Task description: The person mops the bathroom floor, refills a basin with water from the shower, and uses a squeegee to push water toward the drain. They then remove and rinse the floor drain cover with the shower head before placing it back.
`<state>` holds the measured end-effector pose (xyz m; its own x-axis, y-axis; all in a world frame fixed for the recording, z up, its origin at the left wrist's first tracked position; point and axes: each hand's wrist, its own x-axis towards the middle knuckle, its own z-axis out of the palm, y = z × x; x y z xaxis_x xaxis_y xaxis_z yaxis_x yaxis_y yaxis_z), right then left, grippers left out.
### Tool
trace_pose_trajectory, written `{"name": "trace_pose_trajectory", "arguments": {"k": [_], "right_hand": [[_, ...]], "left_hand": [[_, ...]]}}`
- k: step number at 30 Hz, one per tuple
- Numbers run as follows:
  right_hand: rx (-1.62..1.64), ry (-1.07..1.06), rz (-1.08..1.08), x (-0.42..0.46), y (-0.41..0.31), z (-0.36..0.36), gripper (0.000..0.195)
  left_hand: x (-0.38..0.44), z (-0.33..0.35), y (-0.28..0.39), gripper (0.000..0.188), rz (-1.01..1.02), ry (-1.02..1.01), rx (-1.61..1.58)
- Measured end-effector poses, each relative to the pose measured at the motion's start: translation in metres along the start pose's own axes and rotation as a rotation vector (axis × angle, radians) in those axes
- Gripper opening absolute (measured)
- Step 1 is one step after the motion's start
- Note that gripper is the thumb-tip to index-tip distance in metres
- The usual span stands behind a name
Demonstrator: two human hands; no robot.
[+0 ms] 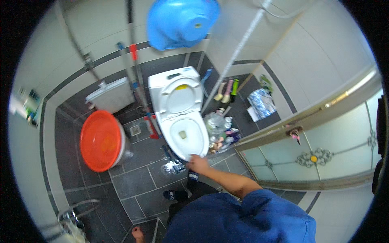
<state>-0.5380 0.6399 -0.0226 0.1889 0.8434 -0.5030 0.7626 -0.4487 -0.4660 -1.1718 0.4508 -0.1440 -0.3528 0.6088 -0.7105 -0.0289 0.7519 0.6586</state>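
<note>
My right hand (198,164) is at the front rim of a white toilet bowl (199,123), fingers at its edge; whether it grips anything is hidden. The toilet's lid and seat (181,95) stand raised, with a yellow label on the lid. A small yellowish patch (182,134) shows in the bowl. Low in the picture, my left hand (138,233) hangs away from the toilet, small and partly cut off; its fingers are unclear. Shiny clear plastic (173,167) lies on the floor left of my right hand.
An orange basin (101,141) stands at the left. Long-handled cleaning tools (135,83) lean beside the toilet. A blue basin (184,24) is against the wall above. Bottles (228,121), brushes (226,90) and a blue-white packet (262,103) sit at the right, near a glass-panelled door (331,148).
</note>
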Motion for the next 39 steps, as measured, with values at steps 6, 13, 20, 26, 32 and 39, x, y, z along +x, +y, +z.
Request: {"name": "trace_pose_trajectory", "arguments": {"k": [6, 13, 20, 26, 32, 39], "right_hand": [[-0.425, 0.778, 0.769, -0.138, 0.297, -0.199, 0.097], [-0.234, 0.909, 1.215, -0.206, 0.411, -0.354, 0.105], [-0.295, 1.466, 0.928, -0.155, 0.474, -0.300, 0.077], [-0.024, 1.395, 0.837, -0.181, 0.440, -0.259, 0.056], [0.010, 1.276, 0.961, -0.252, 0.346, -0.162, 0.055], [-0.400, 0.993, 1.022, -0.404, 0.245, -0.087, 0.050]], "left_hand": [[0.024, 0.072, 0.053, 0.020, 0.041, -0.092, 0.552], [0.039, 0.142, 0.160, 0.019, 0.131, -0.231, 0.459], [0.047, 0.166, 0.233, 0.008, 0.719, -0.526, 0.737], [0.026, 0.232, 0.278, 0.010, 0.398, -0.530, 0.727], [0.083, 0.265, 0.265, 0.010, 0.233, -0.750, 0.783], [0.118, 0.309, 0.270, 0.012, 0.250, -0.841, 0.958]]}}
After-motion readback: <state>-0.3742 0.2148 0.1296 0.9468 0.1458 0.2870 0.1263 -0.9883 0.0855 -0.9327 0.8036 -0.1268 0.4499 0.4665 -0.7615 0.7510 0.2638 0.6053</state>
